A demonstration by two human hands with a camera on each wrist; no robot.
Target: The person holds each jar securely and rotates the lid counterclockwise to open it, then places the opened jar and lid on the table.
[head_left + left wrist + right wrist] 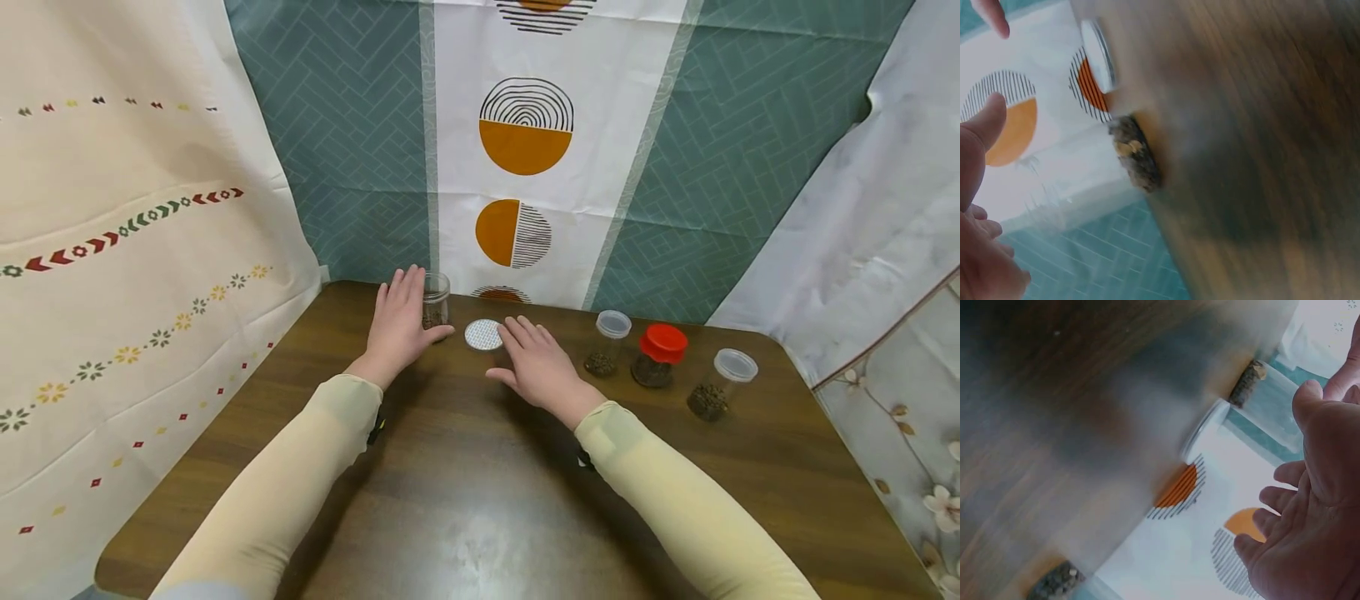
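Note:
A clear jar with dark brown bits at its bottom stands at the back of the table. My left hand is just left of it with fingers straight and thumb spread; whether it touches the jar I cannot tell. In the left wrist view the jar's contents show beyond the thumb. To the jar's right lies a round white patterned lid, also seen in the right wrist view as a pale disc. My right hand, fingers extended, hovers beside the lid and holds nothing.
On the right stand a jar with a clear lid, a jar with a red lid and another clear-lidded jar, all with dark contents. Patterned curtains hang behind the brown wooden table and at its sides.

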